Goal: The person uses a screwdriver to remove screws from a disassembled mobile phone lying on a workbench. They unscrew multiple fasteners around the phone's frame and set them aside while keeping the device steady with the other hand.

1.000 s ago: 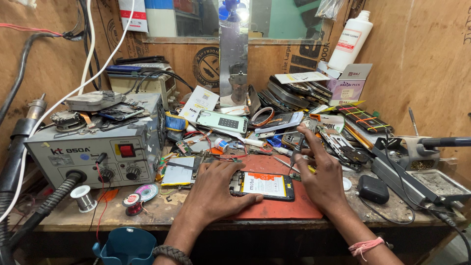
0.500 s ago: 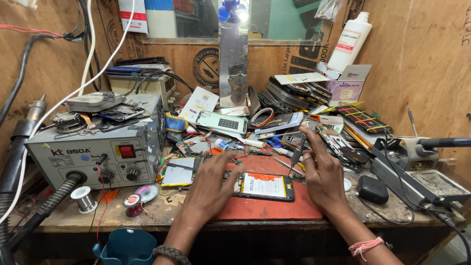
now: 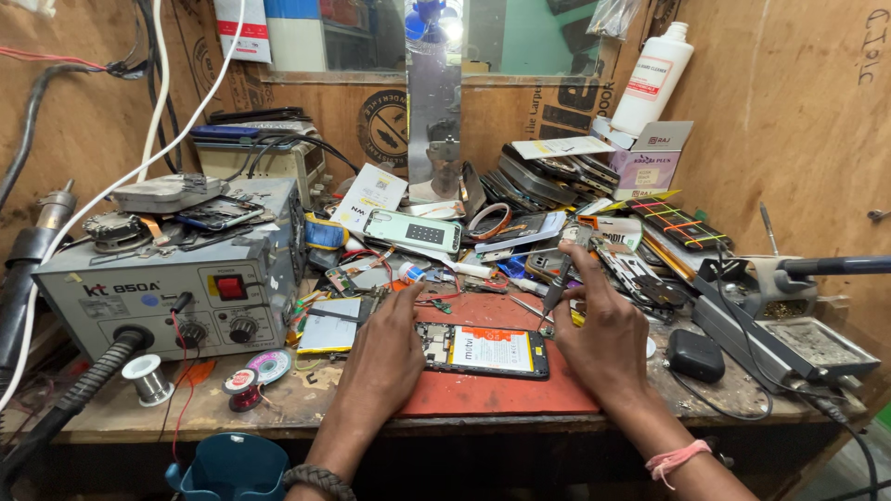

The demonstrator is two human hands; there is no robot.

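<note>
An opened phone (image 3: 484, 351) lies back-up on a red work mat (image 3: 501, 394), its battery and circuit board showing. My left hand (image 3: 388, 353) rests on the phone's left end, fingers pressing the board area. My right hand (image 3: 601, 336) sits just right of the phone and grips a thin dark tool (image 3: 558, 286), held upright with its tip pointing down near the phone's upper right corner.
A grey rework station (image 3: 167, 283) with a hose stands at left, solder spools (image 3: 148, 378) in front of it. Phone parts and several phones clutter the back. A soldering stand (image 3: 775, 288), a small black box (image 3: 696, 355) and a white bottle (image 3: 652, 79) are at right.
My right hand has lifted and drawn closer to the phone, now holding the thin tool upright. The left hand stayed on the phone's left end.
</note>
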